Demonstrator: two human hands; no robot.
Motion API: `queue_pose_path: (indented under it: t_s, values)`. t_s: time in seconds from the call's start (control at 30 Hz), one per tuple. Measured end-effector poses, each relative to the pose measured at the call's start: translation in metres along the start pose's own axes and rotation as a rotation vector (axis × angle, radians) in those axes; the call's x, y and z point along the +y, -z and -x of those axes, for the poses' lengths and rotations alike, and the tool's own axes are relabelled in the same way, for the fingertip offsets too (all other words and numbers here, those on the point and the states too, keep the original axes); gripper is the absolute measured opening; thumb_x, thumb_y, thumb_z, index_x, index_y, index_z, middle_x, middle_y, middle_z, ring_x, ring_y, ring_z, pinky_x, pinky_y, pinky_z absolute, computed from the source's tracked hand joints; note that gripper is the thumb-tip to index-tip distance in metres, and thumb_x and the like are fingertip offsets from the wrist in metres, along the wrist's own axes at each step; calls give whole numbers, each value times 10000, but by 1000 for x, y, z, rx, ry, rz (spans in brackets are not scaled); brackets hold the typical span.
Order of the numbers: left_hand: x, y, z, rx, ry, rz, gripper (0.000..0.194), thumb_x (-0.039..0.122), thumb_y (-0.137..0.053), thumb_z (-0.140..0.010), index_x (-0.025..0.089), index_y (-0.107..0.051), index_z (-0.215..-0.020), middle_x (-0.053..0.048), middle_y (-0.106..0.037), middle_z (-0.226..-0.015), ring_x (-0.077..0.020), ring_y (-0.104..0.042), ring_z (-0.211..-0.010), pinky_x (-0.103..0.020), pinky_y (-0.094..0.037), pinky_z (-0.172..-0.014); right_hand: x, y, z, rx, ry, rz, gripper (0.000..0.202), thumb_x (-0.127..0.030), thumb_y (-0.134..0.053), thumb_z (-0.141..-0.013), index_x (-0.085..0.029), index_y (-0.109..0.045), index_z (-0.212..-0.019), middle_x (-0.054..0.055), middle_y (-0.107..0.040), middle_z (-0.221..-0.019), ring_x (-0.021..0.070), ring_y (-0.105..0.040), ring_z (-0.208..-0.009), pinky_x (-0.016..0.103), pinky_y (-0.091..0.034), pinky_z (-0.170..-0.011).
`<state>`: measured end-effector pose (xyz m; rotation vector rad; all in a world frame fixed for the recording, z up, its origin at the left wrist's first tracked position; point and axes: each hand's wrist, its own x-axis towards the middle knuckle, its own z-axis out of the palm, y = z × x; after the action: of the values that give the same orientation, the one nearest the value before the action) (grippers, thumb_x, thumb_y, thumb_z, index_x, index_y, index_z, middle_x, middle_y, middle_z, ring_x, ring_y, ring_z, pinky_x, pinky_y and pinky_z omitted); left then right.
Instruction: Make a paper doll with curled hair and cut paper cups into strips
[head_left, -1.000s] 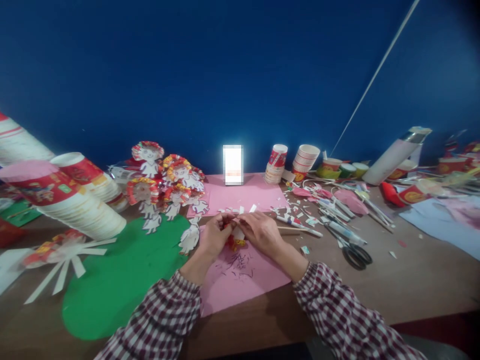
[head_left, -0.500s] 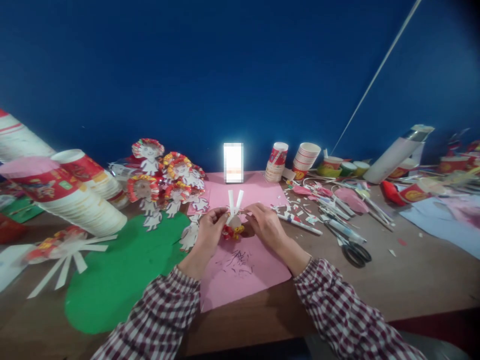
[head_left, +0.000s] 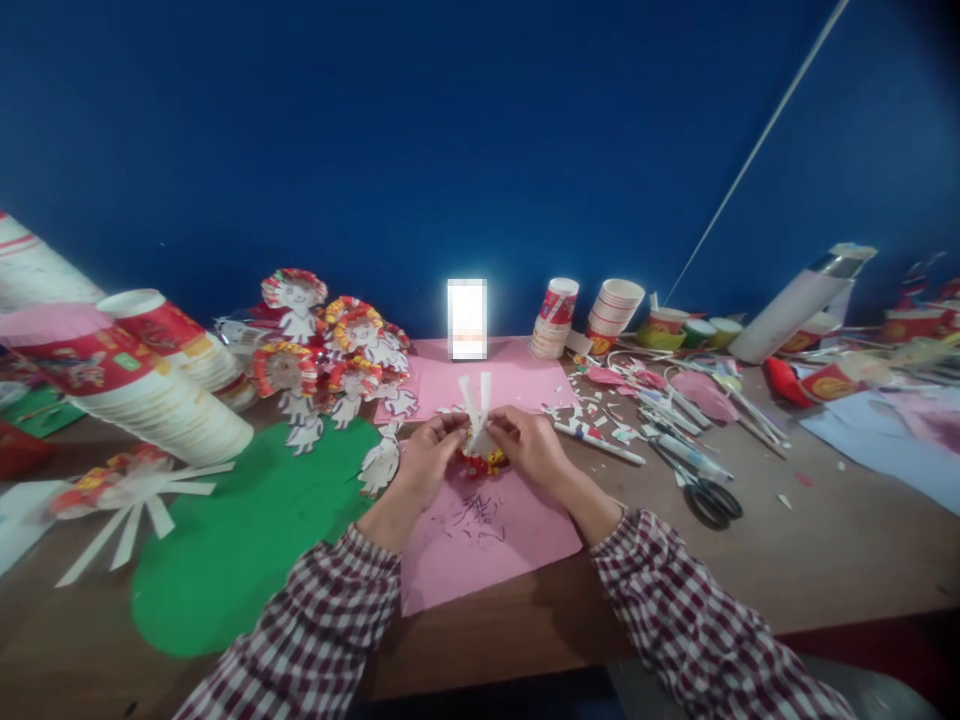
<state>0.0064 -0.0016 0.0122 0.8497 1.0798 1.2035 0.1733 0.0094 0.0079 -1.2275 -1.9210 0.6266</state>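
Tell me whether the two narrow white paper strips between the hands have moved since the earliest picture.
Yes: the strips now reach higher up the flat pink paper sheet behind them.

Our left hand (head_left: 421, 455) and right hand (head_left: 538, 450) hide parts of the red-and-yellow paper piece (head_left: 480, 464). Along the desk (head_left: 847, 545)'s far edge, pixels mask a bright rectangle (head_left: 467, 318). Near its far left corner, a cup stack (head_left: 39, 272) is cropped; we find the right-end clutter (head_left: 911, 327) blurred.
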Motion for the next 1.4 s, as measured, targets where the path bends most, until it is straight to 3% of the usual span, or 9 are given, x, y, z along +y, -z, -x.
queue_pose_path:
  t_s: [0.23,0.37,0.5,0.6,0.77,0.87,1.0,1.17,1.4]
  values:
    - [1,2,2,-76,-52,-60,343,329,-711,-657,124,-623,-917,-27,-648,-735,-112,-574,-613,-235,-458,-581,1,-2,-2,-63,-65,-206,221,-254,-555,-848,-181,-649,-1034,40,-711,-860,161,-654,-783,257,-481,-714]
    - [0,5,0,6,-153,-101,298,372,-707,-671,134,-635,-836,-23,-645,-723,-125,-589,-675,-240,-464,-648,0,-2,-1,-133,-22,-182,254,-232,-551,-845,-196,-643,-1079,30,-711,-857,154,-650,-766,250,-472,-711]
    - [-3,10,-6,116,-176,-47,295,378,-730,-643,147,-629,-797,10,-618,-677,-100,-564,-616,-225,-450,-611,1,-3,1,-167,10,-56,227,-226,-576,-822,-189,-659,-1030,28,-712,-832,151,-641,-739,234,-449,-670]
    - [-5,12,-8,125,-166,-42,295,376,-735,-637,145,-623,-782,27,-587,-635,-87,-540,-570,-219,-442,-581,0,0,1,-152,10,68,212,-252,-581,-826,-204,-662,-1017,21,-716,-825,146,-640,-731,225,-427,-661]
    - [-4,12,-7,137,-166,-89,317,383,-742,-616,146,-618,-786,30,-585,-621,-90,-534,-545,-215,-433,-553,-5,21,-3,-34,-91,349,197,-326,-515,-880,-220,-663,-957,23,-710,-829,150,-625,-732,228,-375,-622]
    - [-4,11,-6,132,-137,-114,327,393,-733,-619,142,-616,-792,25,-584,-617,-90,-530,-544,-210,-429,-544,-4,33,-4,-91,-135,480,229,-398,-525,-870,-217,-664,-854,23,-698,-792,156,-608,-711,235,-328,-582]
    - [-4,10,-5,120,-127,-115,323,386,-731,-616,136,-621,-790,10,-597,-647,-97,-551,-572,-209,-434,-546,-1,38,0,-215,-127,513,244,-455,-590,-815,-220,-659,-811,11,-688,-793,148,-596,-719,234,-298,-572]
    - [-2,6,-2,113,-63,-31,339,411,-732,-611,138,-615,-773,5,-601,-655,-107,-570,-571,-228,-462,-559,-5,34,2,-298,-149,554,136,-344,-587,-827,-226,-651,-847,12,-687,-845,150,-598,-759,232,-308,-593]
    - [-4,6,-3,78,-83,-60,319,398,-732,-624,142,-622,-781,23,-571,-621,-99,-549,-558,-229,-469,-564,-6,31,1,-199,-87,660,201,-346,-460,-911,-216,-613,-903,35,-675,-890,175,-607,-798,250,-331,-630]
